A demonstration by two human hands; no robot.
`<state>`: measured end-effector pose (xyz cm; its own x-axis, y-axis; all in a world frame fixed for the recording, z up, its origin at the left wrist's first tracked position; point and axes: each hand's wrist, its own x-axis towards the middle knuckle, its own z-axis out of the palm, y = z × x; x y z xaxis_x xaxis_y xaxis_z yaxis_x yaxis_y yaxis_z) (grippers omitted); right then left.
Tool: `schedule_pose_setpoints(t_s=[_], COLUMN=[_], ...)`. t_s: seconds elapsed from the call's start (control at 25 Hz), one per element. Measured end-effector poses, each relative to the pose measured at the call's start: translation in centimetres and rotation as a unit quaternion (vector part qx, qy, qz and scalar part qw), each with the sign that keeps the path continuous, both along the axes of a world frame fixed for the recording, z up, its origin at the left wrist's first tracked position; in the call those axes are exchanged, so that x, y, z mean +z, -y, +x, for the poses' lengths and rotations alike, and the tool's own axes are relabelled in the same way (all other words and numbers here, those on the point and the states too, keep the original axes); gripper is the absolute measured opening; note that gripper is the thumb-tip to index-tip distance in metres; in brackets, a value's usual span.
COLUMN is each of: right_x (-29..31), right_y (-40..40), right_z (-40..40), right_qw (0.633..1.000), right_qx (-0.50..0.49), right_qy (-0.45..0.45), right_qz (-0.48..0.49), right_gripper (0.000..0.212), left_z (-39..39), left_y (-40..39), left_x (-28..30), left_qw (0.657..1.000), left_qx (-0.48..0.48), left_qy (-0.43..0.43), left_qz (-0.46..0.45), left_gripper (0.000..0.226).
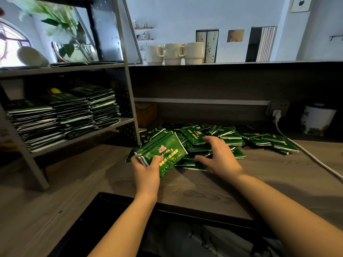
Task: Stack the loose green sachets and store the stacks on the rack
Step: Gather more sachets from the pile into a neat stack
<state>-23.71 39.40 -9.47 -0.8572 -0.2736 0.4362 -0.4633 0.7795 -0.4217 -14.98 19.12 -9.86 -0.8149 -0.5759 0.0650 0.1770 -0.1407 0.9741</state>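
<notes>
- The left hand [146,168] grips a small stack of green sachets [165,153], thumb curled over the top face and fingers wrapped round the near-left corner; the stack tilts up off the wooden table [89,184].
- The right hand [220,156] lies palm down with fingers spread and fairly straight, the fingertips resting on a sachet in the loose pile [232,140]; the thumb reaches toward the held stack without meeting it.
- The loose pile sprawls over the table just behind both hands, sachets overlapping at all angles, running right toward a white cable [315,160].
- To the left stands a grey metal rack [130,101]; its middle shelf carries three tall stored stacks [63,115] of the same sachets, side by side and touching.
- The rack's upper shelf holds a few flat sachets and a leafy plant [61,25] in a clear vase.
- A white patterned tin [315,119] sits at the far right, near a wall socket [277,110] with the cable plugged in.
- On the ledge behind, three cream mugs [174,53] stand in a row.
</notes>
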Motion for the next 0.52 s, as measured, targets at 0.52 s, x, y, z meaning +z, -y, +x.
schedule_pose_setpoints(t_s=[0.52], right_x=[-0.1], right_y=[-3.3], right_z=[-1.0], right_qw=[0.993], right_qx=[0.052], right_qy=[-0.064], right_qz=[0.087], right_gripper=[0.036], left_z=[-1.1], left_y=[0.8], left_x=[-0.8], left_qw=[0.999], left_qx=[-0.025], left_qy=[-0.007], left_qz=[0.029], left_gripper=[0.045])
